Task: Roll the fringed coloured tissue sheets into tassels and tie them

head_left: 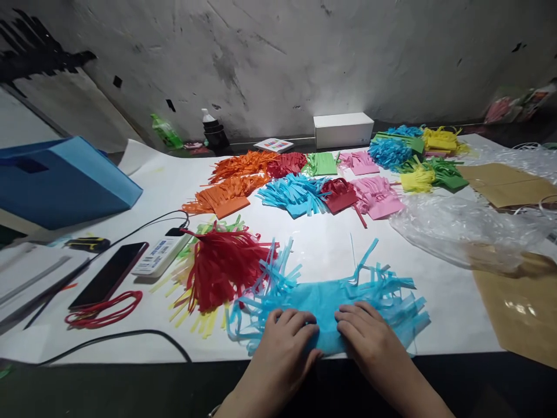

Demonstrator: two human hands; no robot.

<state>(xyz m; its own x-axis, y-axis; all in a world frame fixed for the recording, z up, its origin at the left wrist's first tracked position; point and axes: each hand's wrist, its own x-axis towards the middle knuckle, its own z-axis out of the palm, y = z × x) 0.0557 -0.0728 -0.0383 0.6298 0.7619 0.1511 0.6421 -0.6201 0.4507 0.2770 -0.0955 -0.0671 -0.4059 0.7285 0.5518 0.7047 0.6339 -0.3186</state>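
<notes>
A light blue tissue paper sheet with fringed ends lies at the table's front edge. My left hand is on its near left part, fingers bent over the paper and thumb by the near edge. On the near right part, my right hand has its fingers curled down onto the paper, its thumb hidden. Both hands are closed on the sheet's near edge, a short gap of plain blue between them. Red tissue fringe lies to the left, over yellow and green strips, touching the blue fringe.
Folded tissue tassels, orange, blue and pink, lie in rows behind. At left are a phone, a white power bank, red cord and a blue folder. Clear plastic and brown paper lie right.
</notes>
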